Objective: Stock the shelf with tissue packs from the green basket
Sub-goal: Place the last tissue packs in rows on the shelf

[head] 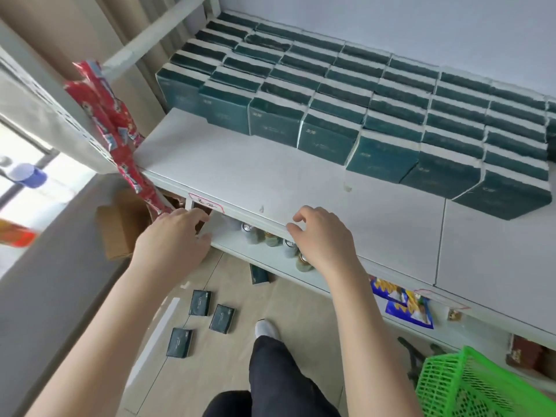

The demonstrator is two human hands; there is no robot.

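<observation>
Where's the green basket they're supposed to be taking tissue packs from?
The green basket sits at the bottom right corner of the head view, on the person's right, in front of the shelf and lower than the blue snack bags.

Both arms reach forward, forearms bare, hands level with each other and apart. Left hand [177, 236] is palm down, fingers nearly straight and angled to the right, holding nothing. Right hand [323, 239] is palm down, fingers loosely curled, also holding nothing. Lower in view: leg [279, 377] in dark trousers, white shoe [266, 328] pointing forward.
</observation>
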